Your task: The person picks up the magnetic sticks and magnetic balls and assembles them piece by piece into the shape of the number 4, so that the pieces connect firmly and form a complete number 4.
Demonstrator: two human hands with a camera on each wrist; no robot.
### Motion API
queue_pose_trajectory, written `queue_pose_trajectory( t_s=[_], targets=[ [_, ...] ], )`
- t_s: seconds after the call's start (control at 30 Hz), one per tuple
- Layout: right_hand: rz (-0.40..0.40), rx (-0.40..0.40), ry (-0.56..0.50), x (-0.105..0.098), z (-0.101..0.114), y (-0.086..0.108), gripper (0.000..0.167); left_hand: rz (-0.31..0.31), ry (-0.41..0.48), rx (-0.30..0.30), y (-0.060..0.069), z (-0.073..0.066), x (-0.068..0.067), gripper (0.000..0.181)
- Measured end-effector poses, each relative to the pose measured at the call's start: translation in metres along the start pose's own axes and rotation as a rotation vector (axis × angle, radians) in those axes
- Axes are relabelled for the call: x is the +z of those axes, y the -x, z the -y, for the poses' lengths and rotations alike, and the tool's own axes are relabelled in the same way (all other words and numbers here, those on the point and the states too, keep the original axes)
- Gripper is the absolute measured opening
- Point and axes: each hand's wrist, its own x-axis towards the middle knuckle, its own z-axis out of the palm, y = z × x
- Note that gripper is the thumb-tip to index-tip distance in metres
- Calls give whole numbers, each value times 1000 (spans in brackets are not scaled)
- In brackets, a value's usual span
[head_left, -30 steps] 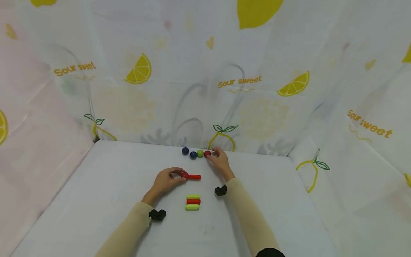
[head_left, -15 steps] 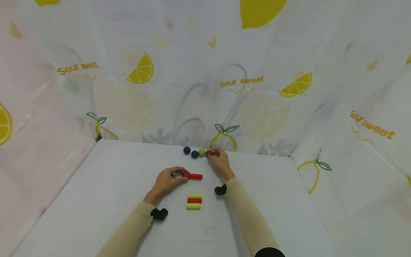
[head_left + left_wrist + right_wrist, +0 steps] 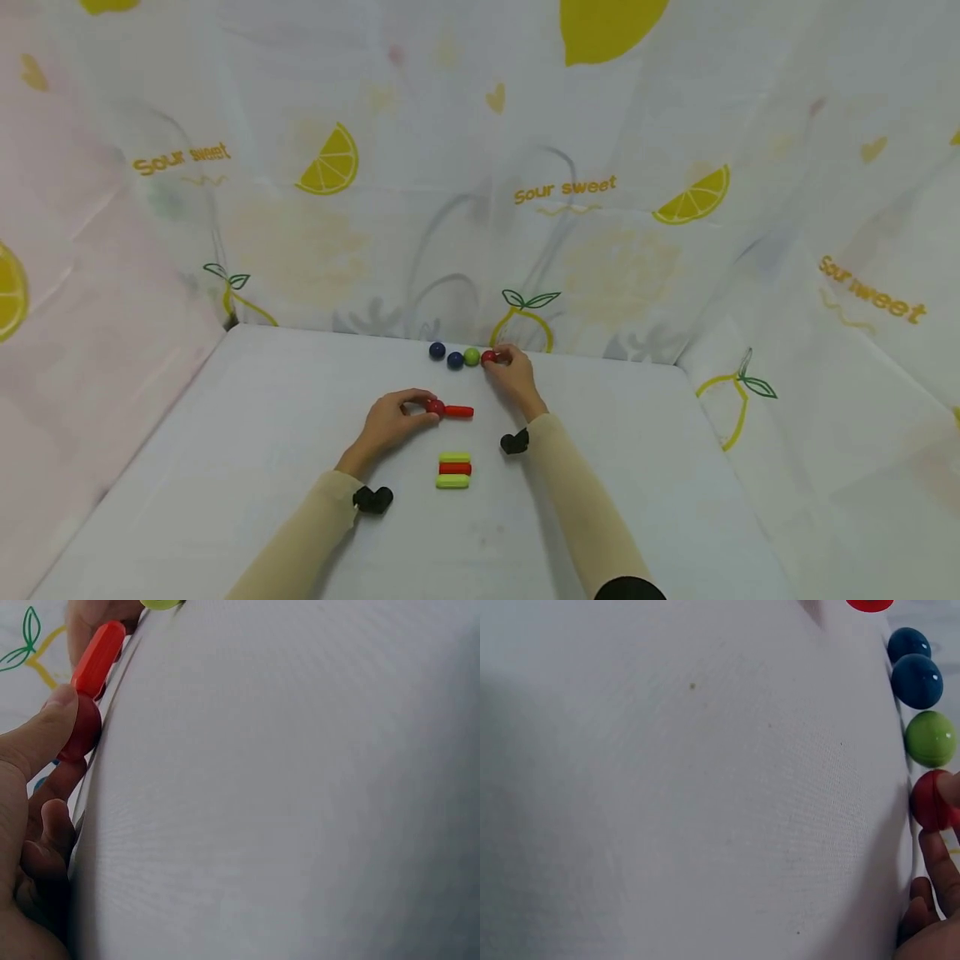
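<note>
My left hand (image 3: 392,421) pinches a red ball (image 3: 84,731) between thumb and fingers, and a red stick (image 3: 459,412) extends to the right from that ball. Farther back, my right hand (image 3: 514,377) has thumb and fingertips on a second red ball (image 3: 928,801). To the left of this one sits a green ball (image 3: 471,357), followed by two dark blue balls (image 3: 455,361). Both hands are low at the white tabletop. The far sides of the two red balls are hidden by fingers.
Nearer the body lies a small stack of short sticks: a yellow-green stick (image 3: 454,457), a red stick (image 3: 455,469) and another yellow-green stick (image 3: 452,482), side by side. A lemon-printed cloth (image 3: 435,250) hangs behind the white table (image 3: 645,467) and along its sides.
The whole head view has shifted slightly to the right. Both hands keep the same hold, and the balls and sticks stay in the same arrangement.
</note>
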Motion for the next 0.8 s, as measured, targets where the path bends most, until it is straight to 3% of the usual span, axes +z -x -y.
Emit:
queue_pose_trajectory(
  t_s=[0.37, 0.8],
  targets=[
    [-7, 27, -16, -1, 0, 5, 32, -5, -8, -6, 0, 4, 1, 37],
    [26, -53, 66, -5, -4, 19, 29, -13, 3, -29, 1, 0, -1, 36]
  ],
)
